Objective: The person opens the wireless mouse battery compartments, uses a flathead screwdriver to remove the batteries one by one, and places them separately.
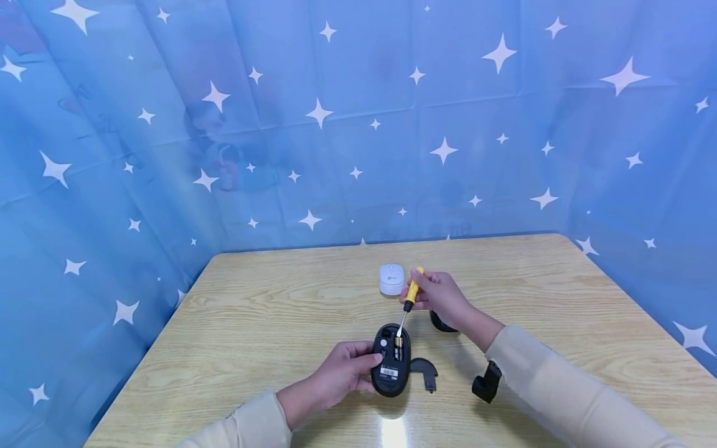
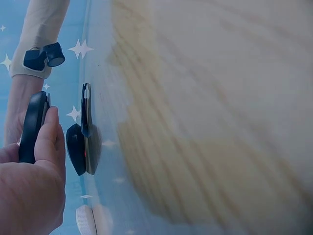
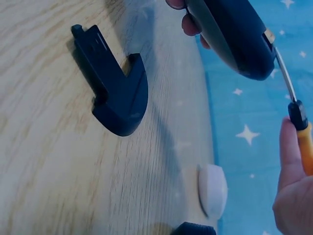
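Note:
My left hand [image 1: 350, 367] grips a black computer mouse [image 1: 392, 384] above the table, underside up, with its battery compartment uncovered. A battery [image 1: 398, 352] lies in that compartment. In my right hand [image 1: 445, 300] is a screwdriver [image 1: 414, 291] with a yellow handle, its metal tip touching or very near the battery's upper end. From the right wrist view, the screwdriver's shaft [image 3: 285, 73] meets the end of the mouse [image 3: 234, 36]. A curved black battery cover [image 1: 429, 369] rests on the table just right of the mouse; it appears large in the right wrist view [image 3: 117, 93].
A white mouse [image 1: 391, 278] stands farther back on the wooden table [image 1: 269, 311]. Another black rounded object [image 1: 441, 323] is partly hidden beneath my right hand. A black wrist camera [image 1: 487, 382] juts from the right sleeve. Behind the table hangs a blue curtain [image 1: 358, 143] with white stars.

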`<state>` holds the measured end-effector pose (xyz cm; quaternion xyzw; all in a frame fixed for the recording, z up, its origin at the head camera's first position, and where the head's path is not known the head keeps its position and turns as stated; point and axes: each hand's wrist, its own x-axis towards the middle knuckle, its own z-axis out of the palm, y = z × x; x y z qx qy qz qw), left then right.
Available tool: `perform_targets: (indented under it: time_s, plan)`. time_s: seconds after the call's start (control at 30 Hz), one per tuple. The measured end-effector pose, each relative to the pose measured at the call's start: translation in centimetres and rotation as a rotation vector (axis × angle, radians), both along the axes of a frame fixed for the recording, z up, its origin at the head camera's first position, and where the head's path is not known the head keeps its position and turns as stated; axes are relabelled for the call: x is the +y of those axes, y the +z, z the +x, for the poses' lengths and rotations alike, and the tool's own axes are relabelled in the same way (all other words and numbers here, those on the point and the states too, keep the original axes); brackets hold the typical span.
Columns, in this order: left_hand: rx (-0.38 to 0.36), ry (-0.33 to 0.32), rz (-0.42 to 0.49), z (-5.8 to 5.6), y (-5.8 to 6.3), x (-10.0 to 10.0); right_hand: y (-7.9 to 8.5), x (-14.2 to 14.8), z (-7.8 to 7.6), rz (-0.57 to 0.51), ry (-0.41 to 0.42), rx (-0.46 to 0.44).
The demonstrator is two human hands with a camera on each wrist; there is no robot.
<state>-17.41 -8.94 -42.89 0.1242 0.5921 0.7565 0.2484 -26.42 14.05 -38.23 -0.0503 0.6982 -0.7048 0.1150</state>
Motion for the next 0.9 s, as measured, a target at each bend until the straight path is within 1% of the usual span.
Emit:
perform_targets:
  time_s: [0.17, 0.3, 0.63, 0.77, 0.9]
  plan:
    - [0.010, -0.013, 0.007, -0.1, -0.2, 0.0, -0.2, 0.1, 0.0, -0.002, 0.009, -0.031]
    - [0.013, -0.017, 0.004, 0.0, -0.1, 0.0, -0.3, 0.0, -0.1, 0.003, 0.015, -0.062]
    - [0.007, -0.029, 0.006, 0.1, 0.0, 0.0, -0.7, 0.1, -0.1, -0.022, 0.025, -0.091]
    - [0.008, -0.023, 0.006, 0.1, 0.1, 0.0, -0.2, 0.4, 0.1, -0.015, -0.001, -0.037]
    - [0.011, -0.007, 0.010, 0.0, 0.3, 0.0, 0.7, 0.7, 0.4, -0.017, -0.053, 0.062]
